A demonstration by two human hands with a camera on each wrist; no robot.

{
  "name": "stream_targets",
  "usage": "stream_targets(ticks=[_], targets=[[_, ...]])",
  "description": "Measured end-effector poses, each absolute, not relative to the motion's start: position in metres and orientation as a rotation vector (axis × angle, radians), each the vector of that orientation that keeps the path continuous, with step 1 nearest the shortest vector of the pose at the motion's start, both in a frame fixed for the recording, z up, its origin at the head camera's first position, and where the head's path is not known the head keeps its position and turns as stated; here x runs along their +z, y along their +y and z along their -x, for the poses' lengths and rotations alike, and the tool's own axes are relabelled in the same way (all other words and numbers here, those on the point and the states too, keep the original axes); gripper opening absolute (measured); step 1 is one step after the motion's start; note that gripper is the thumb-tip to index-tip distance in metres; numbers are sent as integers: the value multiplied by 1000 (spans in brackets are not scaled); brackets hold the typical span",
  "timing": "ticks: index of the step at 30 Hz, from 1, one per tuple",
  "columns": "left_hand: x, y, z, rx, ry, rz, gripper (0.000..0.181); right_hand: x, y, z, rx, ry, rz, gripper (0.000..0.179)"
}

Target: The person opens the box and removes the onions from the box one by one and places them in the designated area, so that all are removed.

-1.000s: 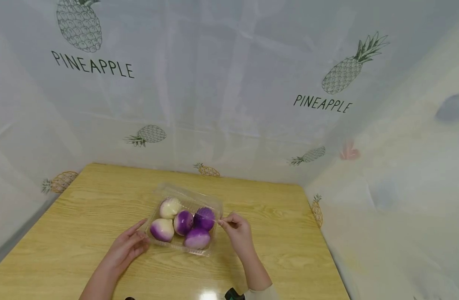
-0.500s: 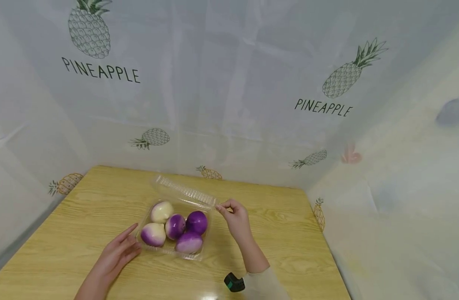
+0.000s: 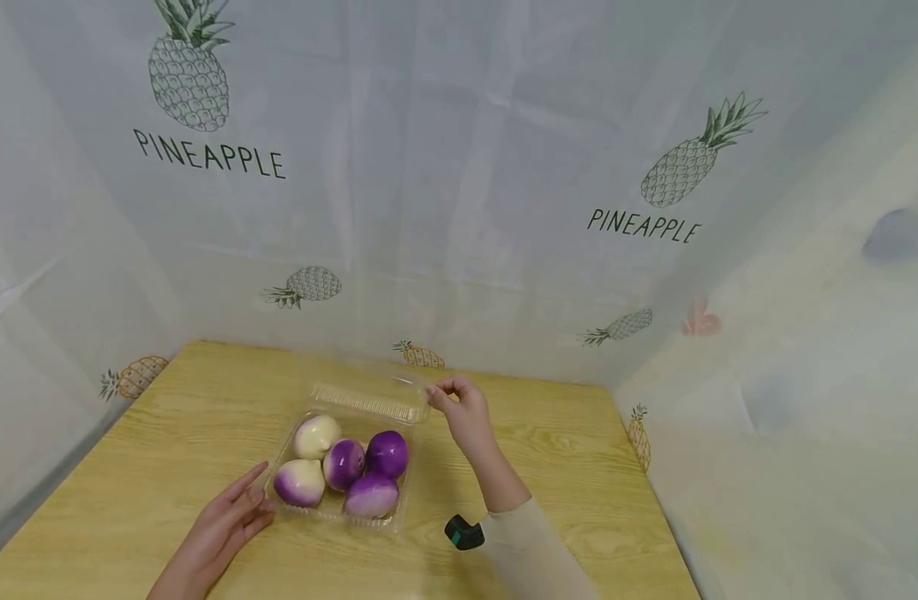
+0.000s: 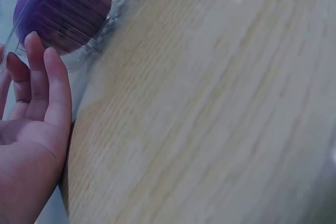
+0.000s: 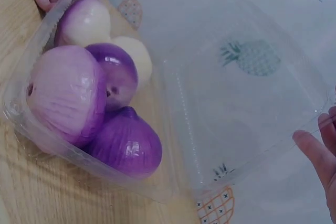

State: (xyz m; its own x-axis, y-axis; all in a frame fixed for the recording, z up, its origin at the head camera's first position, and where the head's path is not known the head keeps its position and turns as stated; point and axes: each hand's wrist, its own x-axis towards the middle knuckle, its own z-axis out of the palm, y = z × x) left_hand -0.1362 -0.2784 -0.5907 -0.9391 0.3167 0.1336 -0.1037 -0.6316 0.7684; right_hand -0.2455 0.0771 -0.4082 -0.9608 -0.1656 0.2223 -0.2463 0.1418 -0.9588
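A clear plastic clamshell box (image 3: 403,500) sits on the wooden table with several glossy onions inside, some deep purple (image 3: 387,454), some mostly white (image 3: 316,436). Its hinged lid (image 3: 365,404) stands raised at the far side. My right hand (image 3: 465,412) pinches the lid's right corner between thumb and fingers. At the box's left side, my left hand (image 3: 222,529) rests with its fingers fairly straight, fingertips right at the wall. The left wrist view shows those fingers just below a purple onion (image 4: 65,11) seen through the plastic.
The wooden table (image 3: 549,467) extends around the box on all sides. Behind it hangs a pale curtain (image 3: 459,208) printed with pineapples, which also runs along both sides. A small black device (image 3: 464,533) is by the right sleeve.
The lid has swung up and away from over the onions, with my right hand moving back along with it. The box has shifted slightly left and nearer in view; my left hand stays beside it.
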Motion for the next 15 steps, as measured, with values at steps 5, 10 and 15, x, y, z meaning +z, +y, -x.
stream_targets(ticks=[5, 10, 15], targets=[[-595, -281, 136, 2607, 1044, -447, 57, -396, 73, 245, 1933, -2344, -401, 14], [-597, -282, 136, 2619, 952, -456, 55, -394, 71, 256, 1904, -2341, -434, 13], [-598, -280, 137, 2606, 972, -497, 55, -395, 69, 269, 1901, -2312, -476, 14]])
